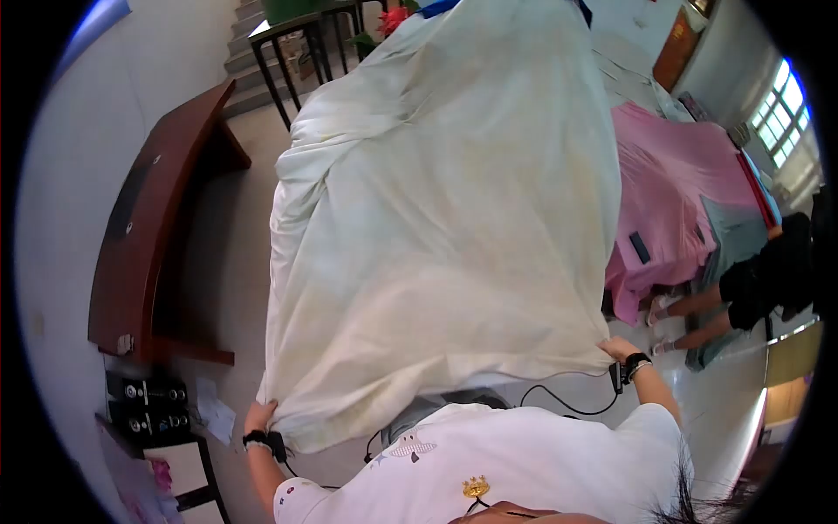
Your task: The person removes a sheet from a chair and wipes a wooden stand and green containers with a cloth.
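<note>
A large off-white cloth (454, 210) is stretched out in front of me and fills the middle of the view. My left hand (261, 414) grips its near left corner, the fingers closed on the fabric. At the near right corner, my right hand (618, 348) pinches the cloth's edge. Both wrists carry black bands with small devices and cables. Folds gather along the cloth's left side, and what lies beneath it is hidden.
A dark red wooden desk (166, 210) stands at the left, with black speakers (153, 406) near its front end. Right of the cloth, a pink cloth (668, 183) bears a dark phone-like object (640, 247). Another person (772, 275) stands at the right. Stairs (249, 52) rise behind.
</note>
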The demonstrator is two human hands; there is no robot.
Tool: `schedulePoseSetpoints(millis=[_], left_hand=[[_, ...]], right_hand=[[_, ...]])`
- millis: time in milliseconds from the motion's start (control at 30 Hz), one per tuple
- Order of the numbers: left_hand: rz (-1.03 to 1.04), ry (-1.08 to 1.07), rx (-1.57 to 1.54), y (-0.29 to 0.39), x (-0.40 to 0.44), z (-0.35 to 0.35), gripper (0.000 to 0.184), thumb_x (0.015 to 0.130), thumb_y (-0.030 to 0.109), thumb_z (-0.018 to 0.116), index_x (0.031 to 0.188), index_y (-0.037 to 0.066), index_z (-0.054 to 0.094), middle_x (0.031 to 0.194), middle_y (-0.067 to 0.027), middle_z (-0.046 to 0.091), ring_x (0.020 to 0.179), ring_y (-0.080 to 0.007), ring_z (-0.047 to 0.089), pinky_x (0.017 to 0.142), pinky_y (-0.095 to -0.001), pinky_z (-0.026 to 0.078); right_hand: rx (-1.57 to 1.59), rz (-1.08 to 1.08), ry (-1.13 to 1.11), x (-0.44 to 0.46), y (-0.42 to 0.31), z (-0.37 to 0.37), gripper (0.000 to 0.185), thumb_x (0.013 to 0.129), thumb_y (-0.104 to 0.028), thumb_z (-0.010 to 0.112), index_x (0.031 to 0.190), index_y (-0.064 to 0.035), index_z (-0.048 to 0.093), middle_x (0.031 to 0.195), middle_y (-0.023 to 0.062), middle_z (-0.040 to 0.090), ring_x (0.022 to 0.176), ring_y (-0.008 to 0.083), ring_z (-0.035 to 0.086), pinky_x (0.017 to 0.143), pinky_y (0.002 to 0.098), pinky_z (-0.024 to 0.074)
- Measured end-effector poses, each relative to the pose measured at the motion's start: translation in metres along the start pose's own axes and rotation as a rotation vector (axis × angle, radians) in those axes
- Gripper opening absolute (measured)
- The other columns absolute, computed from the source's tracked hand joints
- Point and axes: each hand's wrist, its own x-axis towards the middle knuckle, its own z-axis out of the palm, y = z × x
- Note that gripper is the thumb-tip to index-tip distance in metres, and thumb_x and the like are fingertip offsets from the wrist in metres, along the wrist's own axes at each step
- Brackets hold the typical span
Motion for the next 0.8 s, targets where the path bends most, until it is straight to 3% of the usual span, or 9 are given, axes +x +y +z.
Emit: schedulePoseSetpoints(millis=[67,200,400,500,533,633,667,733,800], left_hand=[[0.011,0.013,-0.077,0.002,-0.025,-0.006,0.046,0.064,0.027,0.060,0.090,-0.009,0.053,0.083,-0.0194,0.058,0.075,-0.0237,0.056,0.065,-0.0320,0.042],[-0.018,0.039,-0.385,-0.047,-0.005,0.014,0.041,0.066,0.023,0.059,0.089,-0.011,0.053,0.081,-0.0189,0.058,0.073,-0.0236,0.056,0.063,-0.0319,0.041],[0.071,0.072,-0.368,-0.052,-0.006,0.035,0.041,0.067,0.023,0.058,0.089,-0.011,0.053,0.080,-0.0181,0.059,0.072,-0.0235,0.057,0.062,-0.0318,0.041],[0.092,-0.046,-0.446,-0.079,0.012,0.061,0.045,0.068,0.027,0.056,0.091,-0.011,0.053,0.081,-0.0184,0.058,0.076,-0.0222,0.056,0.065,-0.0313,0.041],[0.043,-0.124,-0.438,-0.085,0.024,0.074,0.046,0.069,0.028,0.056,0.097,-0.008,0.050,0.083,-0.0156,0.058,0.075,-0.0227,0.056,0.065,-0.0320,0.041],[0.355,0.004,-0.009,-0.057,0.049,0.073,0.046,0.071,0.029,0.055,0.105,0.000,0.048,0.093,-0.0142,0.056,0.083,-0.0292,0.054,0.071,-0.0359,0.042],[0.246,0.037,0.233,-0.051,0.118,0.080,0.050,0.071,0.035,0.054,0.106,0.001,0.046,0.105,-0.0187,0.050,0.098,-0.0327,0.046,0.080,-0.0387,0.038],[0.497,0.212,-0.024,0.113,-0.019,-0.078,0.045,0.073,0.037,0.053,0.099,0.000,0.051,0.096,-0.0174,0.054,0.089,-0.0297,0.051,0.076,-0.0371,0.040],[0.757,0.572,-0.191,0.182,0.004,-0.210,0.043,0.074,0.037,0.050,0.098,0.001,0.051,0.094,-0.0162,0.054,0.087,-0.0279,0.052,0.075,-0.0358,0.040]], right_hand=[[0.530,0.154,0.200,-0.013,0.012,0.020,0.044,0.071,-0.026,0.056,0.092,0.0117,0.050,0.081,0.0171,0.056,0.070,0.0216,0.053,0.063,0.0304,0.0414],[0.815,0.085,0.506,-0.014,0.017,0.063,0.039,0.074,-0.022,0.056,0.094,0.0106,0.047,0.082,0.0162,0.054,0.069,0.0231,0.053,0.064,0.0306,0.0417],[1.332,-0.019,0.536,-0.035,-0.012,0.094,0.032,0.075,-0.018,0.052,0.090,0.0101,0.049,0.080,0.0167,0.055,0.076,0.0255,0.054,0.065,0.0322,0.0422],[0.662,-0.053,0.506,-0.018,0.012,0.103,0.023,0.075,-0.013,0.045,0.090,0.0027,0.053,0.081,0.0194,0.056,0.075,0.0283,0.056,0.062,0.0363,0.0437],[-0.187,-0.213,0.600,-0.011,0.021,0.105,0.022,0.074,-0.012,0.042,0.088,-0.0005,0.055,0.083,0.0223,0.055,0.076,0.0308,0.055,0.065,0.0382,0.0431],[0.137,0.100,0.342,0.026,0.003,0.081,0.023,0.075,-0.014,0.041,0.089,-0.0017,0.055,0.087,0.0206,0.054,0.079,0.0306,0.052,0.070,0.0375,0.0413],[0.014,-0.079,0.463,0.039,-0.013,0.045,0.024,0.076,-0.017,0.040,0.088,-0.0018,0.054,0.087,0.0194,0.053,0.079,0.0288,0.051,0.070,0.0367,0.0406],[-0.118,-0.385,0.768,0.047,-0.066,-0.065,0.027,0.078,-0.023,0.039,0.088,-0.0019,0.052,0.087,0.0170,0.052,0.078,0.0250,0.049,0.068,0.0350,0.0392],[0.112,-0.679,1.033,-0.007,-0.136,-0.199,0.030,0.080,-0.029,0.038,0.087,-0.0020,0.051,0.087,0.0146,0.051,0.077,0.0212,0.046,0.067,0.0333,0.0377]])
